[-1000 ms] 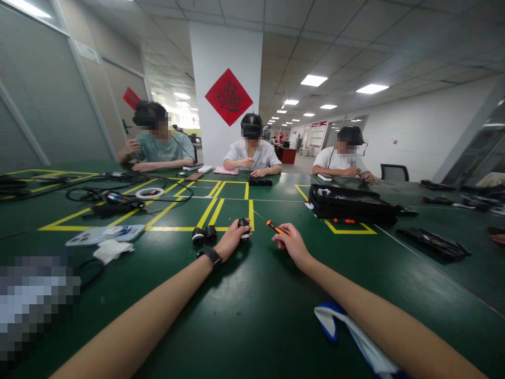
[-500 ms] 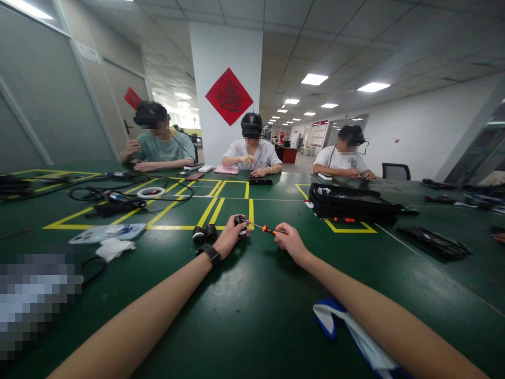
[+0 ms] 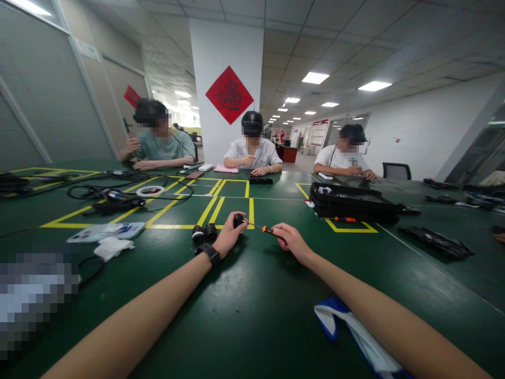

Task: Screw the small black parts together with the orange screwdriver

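Note:
My left hand (image 3: 229,235), with a dark watch on its wrist, is closed around a small black cylindrical part (image 3: 238,220); the fingers hide some of it. In my right hand (image 3: 292,241) is a screwdriver (image 3: 272,231) with an orange and black handle. Its thin shaft points left, and the tip reaches the side of the black part; whether it sits in a screw I cannot tell. Just left of my left hand, two similar black cylindrical parts (image 3: 198,234) stand side by side on the green table (image 3: 252,316).
A black open case (image 3: 355,202) lies at the right, with an orange-handled tool (image 3: 345,219) in front. Black cables and a white ring (image 3: 150,191) lie at the left, near a crumpled tissue (image 3: 112,247). A blue-edged cloth (image 3: 355,331) lies under my right forearm. Several people sit opposite.
The black part has turned in my left hand, showing a different side. The screwdriver handle has dipped slightly, with its tip still at the part.

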A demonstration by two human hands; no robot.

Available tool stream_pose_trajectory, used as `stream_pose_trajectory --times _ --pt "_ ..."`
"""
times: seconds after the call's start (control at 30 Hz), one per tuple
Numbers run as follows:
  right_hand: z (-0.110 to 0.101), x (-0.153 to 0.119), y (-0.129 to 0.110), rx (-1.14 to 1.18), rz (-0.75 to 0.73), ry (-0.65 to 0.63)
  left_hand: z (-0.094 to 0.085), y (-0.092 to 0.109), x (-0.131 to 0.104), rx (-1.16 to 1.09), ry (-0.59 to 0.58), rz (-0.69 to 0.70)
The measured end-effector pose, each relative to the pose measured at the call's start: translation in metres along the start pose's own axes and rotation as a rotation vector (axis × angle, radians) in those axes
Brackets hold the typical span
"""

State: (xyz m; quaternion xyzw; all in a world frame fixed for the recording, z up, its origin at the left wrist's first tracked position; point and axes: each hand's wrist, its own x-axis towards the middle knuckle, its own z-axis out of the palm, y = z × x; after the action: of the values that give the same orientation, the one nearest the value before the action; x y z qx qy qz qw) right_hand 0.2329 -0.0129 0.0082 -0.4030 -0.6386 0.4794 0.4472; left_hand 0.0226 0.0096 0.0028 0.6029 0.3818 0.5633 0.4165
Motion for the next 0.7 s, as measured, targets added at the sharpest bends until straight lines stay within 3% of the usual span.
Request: stream_pose_trajectory --times 0.1,0.3,0.53,0.7 --pt "-0.001 -0.001 -0.001 -0.133 -0.033 -0.022 -0.001 0.0 0.0 0.097 0.033 0.03" --pt "0.003 -0.009 -0.005 -0.548 -0.322 0.049 -0.002 0.0 -0.001 0.209 -0.001 0.056" --pt "0.005 -0.014 -0.004 -0.777 -0.311 0.066 0.0 0.01 -0.005 0.233 -0.095 0.059" --pt "0.001 -0.011 0.0 -0.805 -0.349 0.097 0.001 0.011 -0.005 0.158 -0.122 0.04"
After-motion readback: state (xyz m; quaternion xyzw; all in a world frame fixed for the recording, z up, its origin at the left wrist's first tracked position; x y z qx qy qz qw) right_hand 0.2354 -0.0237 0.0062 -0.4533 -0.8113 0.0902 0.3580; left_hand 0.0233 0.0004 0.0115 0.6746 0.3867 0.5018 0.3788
